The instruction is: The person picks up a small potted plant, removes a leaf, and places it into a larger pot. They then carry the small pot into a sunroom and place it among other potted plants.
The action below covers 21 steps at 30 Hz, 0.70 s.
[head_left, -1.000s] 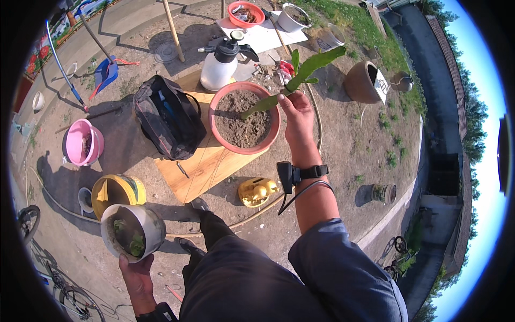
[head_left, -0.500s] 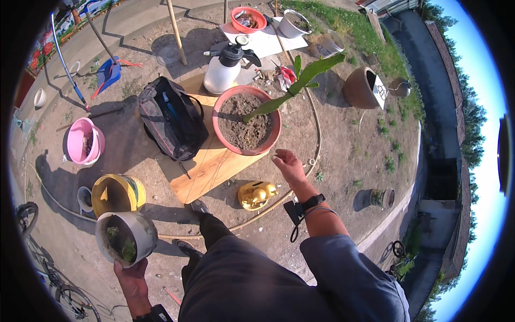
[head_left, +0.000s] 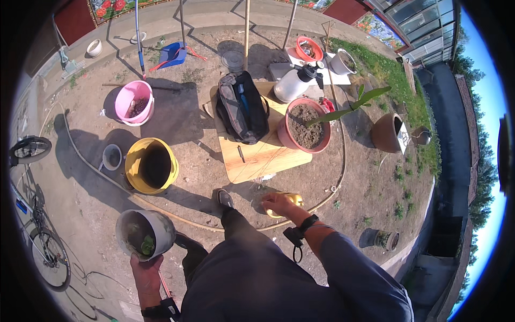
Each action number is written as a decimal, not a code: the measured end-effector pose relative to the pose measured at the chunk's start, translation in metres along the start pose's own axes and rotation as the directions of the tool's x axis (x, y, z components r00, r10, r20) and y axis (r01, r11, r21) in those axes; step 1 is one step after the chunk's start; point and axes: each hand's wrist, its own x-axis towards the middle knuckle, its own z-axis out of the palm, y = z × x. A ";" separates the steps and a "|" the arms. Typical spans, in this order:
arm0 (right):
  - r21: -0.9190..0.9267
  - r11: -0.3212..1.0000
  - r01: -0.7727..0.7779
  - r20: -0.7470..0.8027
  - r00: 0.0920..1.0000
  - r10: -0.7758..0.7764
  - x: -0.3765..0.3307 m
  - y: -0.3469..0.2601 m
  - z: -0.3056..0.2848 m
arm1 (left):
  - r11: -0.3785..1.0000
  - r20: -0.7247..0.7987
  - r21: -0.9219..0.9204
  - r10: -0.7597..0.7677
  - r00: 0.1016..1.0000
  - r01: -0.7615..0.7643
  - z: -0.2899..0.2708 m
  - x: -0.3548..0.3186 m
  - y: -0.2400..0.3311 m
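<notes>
Since a second ago, right hand (head_left: 277,203) drops from the potted plant to clasp the yellow watering can (head_left: 287,203) at lower centre. Left hand (head_left: 146,266) grips a grey pot (head_left: 145,234), lower left; tilted, its seedling could spill.

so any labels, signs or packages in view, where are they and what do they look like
Painted panels: along the wall at the top edge, flat, with bright red, yellow and green flowers.
Another painted panel: upper right by the building, same flowery colours.
White tag: on the brown clay pot lying at right, small and rectangular.
No screens or packages show.
</notes>
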 end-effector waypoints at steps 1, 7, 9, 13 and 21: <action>-0.058 0.987 0.148 0.013 0.989 -0.147 0.007 0.009 0.015 | 0.996 -0.030 -0.087 0.020 0.999 -0.022 -0.014 -0.007 0.005; 0.238 0.971 -0.033 0.038 0.999 0.025 0.003 -0.092 0.101 | 0.987 -0.045 -0.076 0.140 0.989 -0.143 -0.162 -0.062 0.023; 0.258 0.965 -0.052 0.094 0.995 0.029 0.003 -0.142 0.139 | 0.990 -0.181 -0.060 0.117 0.977 -0.129 -0.202 -0.086 0.033; 0.121 0.993 -0.009 0.227 0.974 -0.019 0.017 -0.217 0.203 | 0.974 -0.301 -0.096 0.169 0.939 -0.206 -0.264 -0.127 0.046; -0.095 0.991 0.089 0.368 0.928 -0.048 0.094 -0.336 0.297 | 0.897 -0.414 -0.235 0.255 0.874 -0.373 -0.360 -0.128 0.095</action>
